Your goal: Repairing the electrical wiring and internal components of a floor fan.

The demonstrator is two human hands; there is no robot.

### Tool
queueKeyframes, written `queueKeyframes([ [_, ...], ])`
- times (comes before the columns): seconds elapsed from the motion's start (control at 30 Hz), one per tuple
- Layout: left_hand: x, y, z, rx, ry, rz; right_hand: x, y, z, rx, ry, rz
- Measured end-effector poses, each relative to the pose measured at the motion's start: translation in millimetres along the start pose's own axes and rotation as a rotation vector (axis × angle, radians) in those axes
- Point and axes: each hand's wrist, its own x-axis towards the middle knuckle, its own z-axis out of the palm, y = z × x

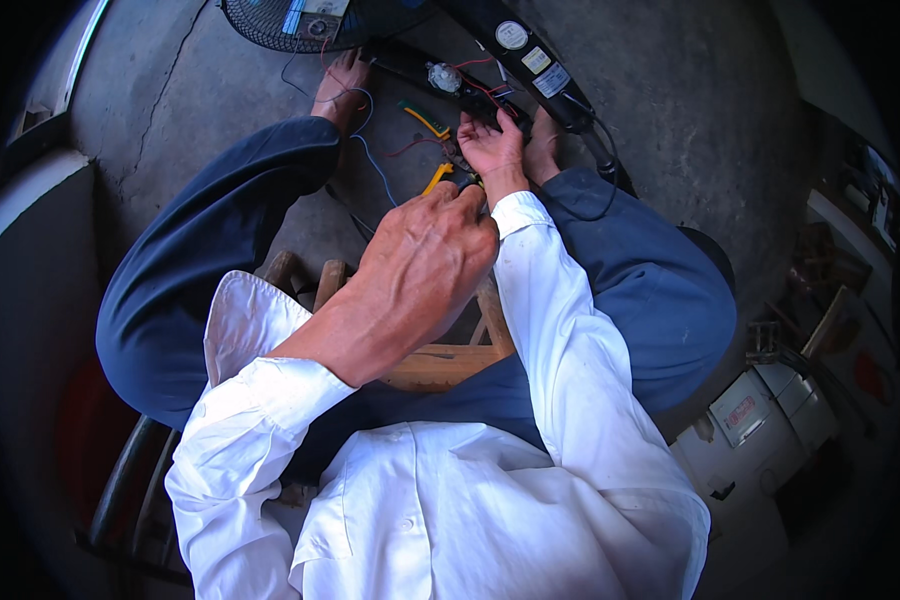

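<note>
My left hand [410, 250] is closed, back of the hand up, in the middle of the view. Its fingertips are hidden, so what they hold does not show. Just beyond them is a yellow-handled tool that looks like pliers [428, 122], partly covered by the hand. My right hand [492, 150] lies palm up with fingers curled against the end of a black fan housing [410, 68]. A round, pale motor-like part [444, 77] sits in that housing, and red wires [482, 88] run from it toward the right hand. What the right fingers pinch cannot be made out.
A fan's wire grille [270, 30] lies at the top. A black fan column [530, 60] with labels slants beside the housing. Blue wire [375, 160] trails over the concrete floor between my bare feet. Below is a wooden stool [440, 368]; boxes [760, 405] stand at right.
</note>
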Motion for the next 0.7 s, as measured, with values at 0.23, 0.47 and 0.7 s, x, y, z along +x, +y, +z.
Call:
queueKeyframes([
  [0.23, 1.4, 1.6, 1.0, 0.016, 0.005, 0.011, -0.3, -3.5, -3.3, -0.034, 0.001, -0.047],
  [0.47, 1.6, 2.4, -1.3, 0.009, 0.014, 0.01, -4.3, -2.2, -0.8, -0.011, 0.004, -0.056],
  [0.7, 0.7, 1.7, -2.7, 0.019, -0.006, -0.004, 4.3, 1.3, 6.8, -0.056, 0.102, -0.025],
])
